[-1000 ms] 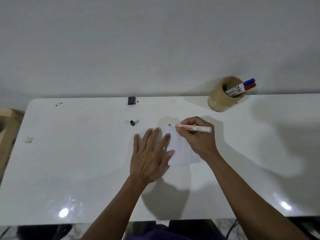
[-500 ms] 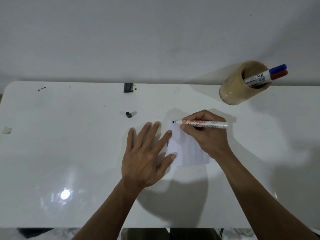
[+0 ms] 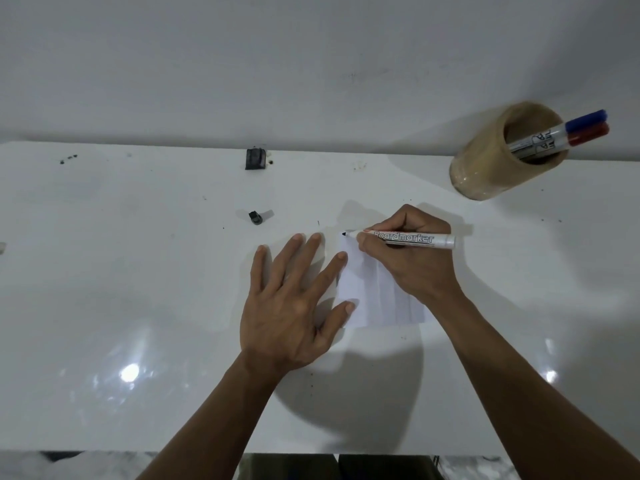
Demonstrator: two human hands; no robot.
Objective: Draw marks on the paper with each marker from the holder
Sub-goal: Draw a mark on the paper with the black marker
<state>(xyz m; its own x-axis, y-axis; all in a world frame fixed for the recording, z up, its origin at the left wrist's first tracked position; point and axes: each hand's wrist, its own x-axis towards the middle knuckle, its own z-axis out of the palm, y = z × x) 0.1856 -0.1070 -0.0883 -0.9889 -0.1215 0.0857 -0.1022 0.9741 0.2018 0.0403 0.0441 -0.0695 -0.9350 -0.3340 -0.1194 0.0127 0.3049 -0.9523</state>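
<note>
Left hand (image 3: 294, 299) spread flat, pinning paper (image 3: 374, 292) to bench (image 3: 138, 271). Right hand (image 3: 412, 258) pinching marker (image 3: 408, 238), tip at paper's far corner, probably ready to mark.

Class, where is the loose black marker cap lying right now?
The black cap lies on the white table, up and left of the left hand, below a black clip.

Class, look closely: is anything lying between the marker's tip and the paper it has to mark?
Nothing visible. The marker in the right hand has its tip at the paper's far corner; the left hand lies beside it.
</note>
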